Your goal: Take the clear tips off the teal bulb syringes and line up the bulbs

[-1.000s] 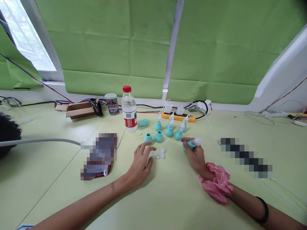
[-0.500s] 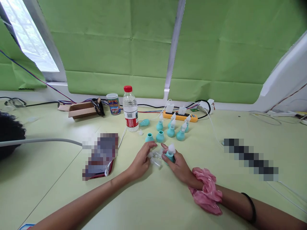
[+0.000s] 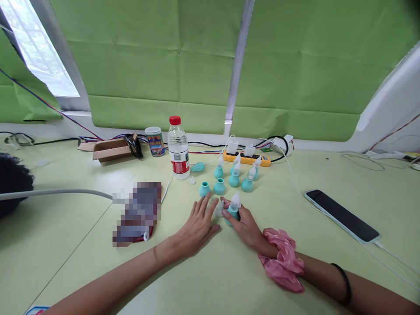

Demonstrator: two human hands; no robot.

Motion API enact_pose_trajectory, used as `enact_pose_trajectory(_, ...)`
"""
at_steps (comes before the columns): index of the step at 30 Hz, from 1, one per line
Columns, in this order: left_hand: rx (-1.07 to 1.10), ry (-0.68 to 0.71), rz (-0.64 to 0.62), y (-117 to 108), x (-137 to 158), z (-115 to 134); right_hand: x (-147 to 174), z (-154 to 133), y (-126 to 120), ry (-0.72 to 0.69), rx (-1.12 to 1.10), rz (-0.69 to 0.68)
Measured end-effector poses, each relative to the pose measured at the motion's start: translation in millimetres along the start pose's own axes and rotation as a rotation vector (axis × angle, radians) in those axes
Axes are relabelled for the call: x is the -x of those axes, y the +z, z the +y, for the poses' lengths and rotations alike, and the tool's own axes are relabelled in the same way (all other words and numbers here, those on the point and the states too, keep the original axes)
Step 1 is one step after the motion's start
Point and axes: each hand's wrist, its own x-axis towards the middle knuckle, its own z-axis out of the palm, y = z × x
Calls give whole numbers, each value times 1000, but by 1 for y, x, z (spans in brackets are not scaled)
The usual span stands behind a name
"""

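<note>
My right hand [image 3: 244, 225] is closed around a teal nasal aspirator [image 3: 232, 211], a squeeze bulb with a white pointed tip, held upright at the table. Beside it my left hand [image 3: 200, 223] lies palm down with its fingers spread, over and next to some clear plastic parts [image 3: 218, 208], partly hidden under the fingers. Just beyond the left fingertips stand two open teal bulbs [image 3: 204, 189] without tips. Several tipped aspirators [image 3: 247, 180] stand upright behind them. A small white tip [image 3: 192, 180] lies by the bottle, and another teal bulb [image 3: 197, 167] rests on its side.
A water bottle [image 3: 179, 151] with a red cap and a can [image 3: 155, 142] stand at the back left, near an open cardboard box [image 3: 113, 149]. Behind the aspirators is a yellow power strip [image 3: 249, 159]. Phones lie left [image 3: 139, 214] and right [image 3: 341, 215]. Someone's dark hair [image 3: 15, 183] shows at far left.
My left hand has opened from a curled position, its fingers now spread flat, covering clear parts seen before. My right hand keeps its hold on the aspirator, almost unmoved.
</note>
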Motion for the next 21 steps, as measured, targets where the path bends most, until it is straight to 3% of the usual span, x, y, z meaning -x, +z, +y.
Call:
enact_pose_trajectory(7, 215, 36, -20, -4, -2, -6, 2, -5, -1, 5, 6, -19)
enact_pose_trajectory(10, 279, 13, -12, -7, -2, -6, 5, -7, -1, -105, -5, 79)
enact_pose_trajectory(14, 292, 56, 156, -17, 0, 0, 10, -7, -2, -282, 125, 166)
enact_pose_trajectory(18, 278, 159, 271, -26, 2, 8, 15, -9, -2, -498, 460, 37)
enact_pose_trajectory(21, 300, 67, 161, -28, 2, 13, 17, -12, -1, -600, 574, -125)
